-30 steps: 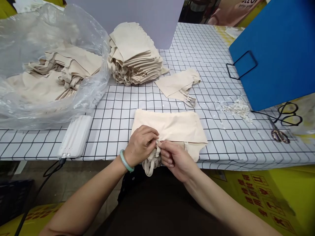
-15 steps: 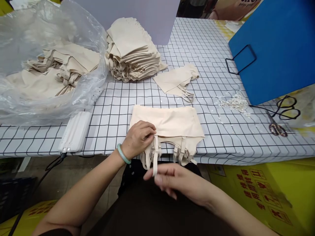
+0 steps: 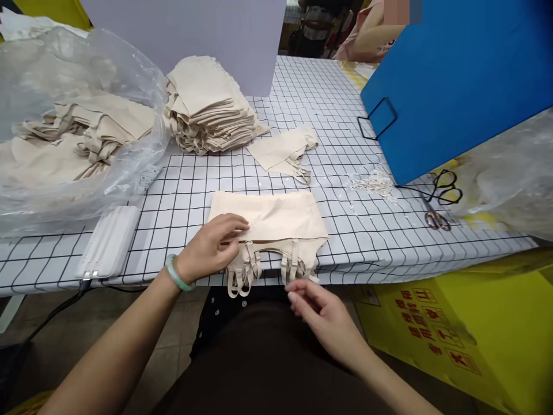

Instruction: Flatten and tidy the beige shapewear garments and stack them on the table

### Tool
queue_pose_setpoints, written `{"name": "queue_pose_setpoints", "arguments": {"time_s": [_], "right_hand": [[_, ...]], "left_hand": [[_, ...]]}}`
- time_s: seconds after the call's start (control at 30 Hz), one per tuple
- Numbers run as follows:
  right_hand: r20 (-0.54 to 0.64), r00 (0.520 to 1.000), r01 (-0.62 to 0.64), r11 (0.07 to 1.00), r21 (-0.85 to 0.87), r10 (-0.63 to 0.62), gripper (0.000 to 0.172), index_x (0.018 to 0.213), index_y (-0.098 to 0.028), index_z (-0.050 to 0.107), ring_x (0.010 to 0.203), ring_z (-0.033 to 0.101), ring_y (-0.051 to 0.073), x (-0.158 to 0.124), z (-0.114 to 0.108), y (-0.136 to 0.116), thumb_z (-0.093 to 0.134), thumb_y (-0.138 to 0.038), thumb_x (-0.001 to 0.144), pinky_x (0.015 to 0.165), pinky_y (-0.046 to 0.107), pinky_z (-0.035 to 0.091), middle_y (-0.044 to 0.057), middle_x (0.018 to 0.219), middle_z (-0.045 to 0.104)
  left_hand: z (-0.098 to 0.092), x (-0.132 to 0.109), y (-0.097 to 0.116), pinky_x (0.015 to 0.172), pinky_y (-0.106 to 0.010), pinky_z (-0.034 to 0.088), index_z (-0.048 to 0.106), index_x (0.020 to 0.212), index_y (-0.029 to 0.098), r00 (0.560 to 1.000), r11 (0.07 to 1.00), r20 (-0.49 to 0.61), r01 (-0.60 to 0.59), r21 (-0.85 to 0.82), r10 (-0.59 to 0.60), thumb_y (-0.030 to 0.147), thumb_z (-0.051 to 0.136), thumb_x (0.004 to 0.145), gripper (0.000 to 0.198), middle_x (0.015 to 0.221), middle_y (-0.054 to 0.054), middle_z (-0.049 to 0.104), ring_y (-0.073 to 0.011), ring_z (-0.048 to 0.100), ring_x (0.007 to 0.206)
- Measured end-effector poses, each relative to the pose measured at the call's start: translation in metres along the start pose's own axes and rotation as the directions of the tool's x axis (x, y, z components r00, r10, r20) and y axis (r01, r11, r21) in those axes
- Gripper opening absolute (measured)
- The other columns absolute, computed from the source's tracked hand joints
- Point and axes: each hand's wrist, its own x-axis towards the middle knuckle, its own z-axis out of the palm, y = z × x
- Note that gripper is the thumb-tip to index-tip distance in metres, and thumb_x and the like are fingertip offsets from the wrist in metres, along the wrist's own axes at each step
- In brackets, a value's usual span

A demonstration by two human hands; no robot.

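A beige garment (image 3: pixel 276 216) lies flat at the table's near edge, its straps (image 3: pixel 244 274) hanging over the edge. My left hand (image 3: pixel 211 248), a green bangle on its wrist, rests on the garment's left lower part, fingers bent and pressing the cloth. Just below the table edge, under the right-hand straps (image 3: pixel 294 266), my right hand (image 3: pixel 322 314) hovers with its fingers loosely apart and nothing in them.
A tall stack of folded beige garments (image 3: pixel 207 106) stands at the back, one loose piece (image 3: pixel 280 151) beside it. A clear plastic bag (image 3: pixel 73 115) holds more at the left. Also here: a white power bank (image 3: pixel 108 242), a blue board (image 3: pixel 453 75), scissors (image 3: pixel 438 202), white scraps (image 3: pixel 371 181).
My right hand let go of the strap it was pinching with the left and dropped below the table edge, moving right. The left hand stayed on the garment. The view shifted right.
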Motion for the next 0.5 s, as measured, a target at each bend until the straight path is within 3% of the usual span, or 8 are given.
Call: {"name": "queue_pose_setpoints", "arguments": {"time_s": [0.07, 0.13, 0.23, 0.3, 0.37, 0.43, 0.5], "right_hand": [[-0.221, 0.966, 0.090, 0.974, -0.210, -0.136, 0.031, 0.092, -0.021, 0.065, 0.067, 0.054, 0.015, 0.001, -0.006, 0.012, 0.059, -0.051, 0.089, 0.065, 0.028, 0.044, 0.002, 0.076, 0.061], [-0.254, 0.947, 0.119, 0.949, -0.293, -0.198, 0.027, 0.098, -0.023, 0.064, 0.060, 0.049, 0.014, 0.004, -0.007, 0.023, 0.057, -0.048, 0.090, 0.061, 0.028, 0.041, -0.001, 0.069, 0.055], [-0.182, 0.971, 0.094, 0.948, -0.303, -0.154, 0.032, 0.111, -0.025, 0.062, 0.056, 0.046, 0.014, 0.010, -0.004, 0.033, 0.060, -0.048, 0.089, 0.058, 0.027, 0.038, -0.004, 0.064, 0.049], [-0.137, 0.984, 0.067, 0.944, -0.323, -0.117, 0.029, 0.105, -0.026, 0.063, 0.057, 0.045, 0.015, 0.014, -0.005, 0.035, 0.062, -0.049, 0.088, 0.058, 0.028, 0.036, -0.004, 0.063, 0.048], [-0.061, 0.992, 0.081, 0.936, -0.342, -0.109, 0.022, 0.090, -0.025, 0.065, 0.059, 0.045, 0.015, 0.016, -0.010, 0.035, 0.062, -0.047, 0.088, 0.058, 0.028, 0.035, -0.003, 0.063, 0.047], [0.069, 0.992, 0.125, 0.932, -0.339, -0.108, 0.022, 0.084, -0.024, 0.066, 0.062, 0.046, 0.015, 0.014, -0.018, 0.033, 0.061, -0.045, 0.089, 0.060, 0.028, 0.036, -0.002, 0.064, 0.049], [0.196, 0.977, 0.144, 0.942, -0.302, -0.087, 0.023, 0.098, -0.024, 0.069, 0.063, 0.049, 0.015, 0.009, -0.027, 0.035, 0.060, -0.045, 0.091, 0.062, 0.028, 0.039, -0.001, 0.069, 0.055]], "left_hand": [[0.007, 0.018, 0.004, 0.095, -0.040, 0.058, 0.067, 0.109, 0.015, 0.999, 0.998, -0.022, -0.029, 0.062, 0.030, 0.010, 0.049, 0.090, 0.027, 0.115, -0.011, 0.070, -0.0213, 0.065, 0.110], [0.021, 0.044, 0.008, 0.104, -0.045, 0.052, 0.067, 0.114, 0.013, 0.995, 0.988, 0.053, -0.086, 0.126, 0.080, 0.014, 0.046, 0.094, 0.028, 0.123, -0.013, 0.069, -0.0232, 0.062, 0.119], [0.048, 0.084, 0.010, 0.116, -0.055, 0.038, 0.059, 0.133, 0.012, 0.952, 0.976, 0.305, -0.088, 0.201, 0.023, 0.030, 0.045, 0.100, 0.040, 0.148, -0.015, 0.054, -0.0294, 0.045, 0.141], [0.063, 0.101, 0.008, 0.120, -0.061, 0.025, 0.050, 0.145, 0.014, 0.894, 0.962, 0.439, -0.035, 0.273, -0.092, 0.041, 0.045, 0.100, 0.053, 0.160, -0.014, 0.037, -0.0343, 0.029, 0.150], [0.073, 0.107, 0.004, 0.121, -0.065, 0.016, 0.043, 0.150, 0.018, 0.854, 0.949, 0.494, -0.001, 0.315, -0.163, 0.048, 0.045, 0.099, 0.060, 0.165, -0.012, 0.025, -0.0358, 0.018, 0.153], [0.079, 0.107, 0.000, 0.122, -0.065, 0.012, 0.040, 0.153, 0.021, 0.845, 0.950, 0.507, 0.003, 0.312, -0.170, 0.052, 0.043, 0.099, 0.062, 0.166, -0.010, 0.019, -0.0348, 0.013, 0.154], [0.079, 0.106, -0.002, 0.122, -0.064, 0.009, 0.038, 0.154, 0.022, 0.845, 0.954, 0.510, 0.000, 0.299, -0.160, 0.054, 0.042, 0.099, 0.063, 0.167, -0.009, 0.018, -0.0336, 0.011, 0.155]]}}
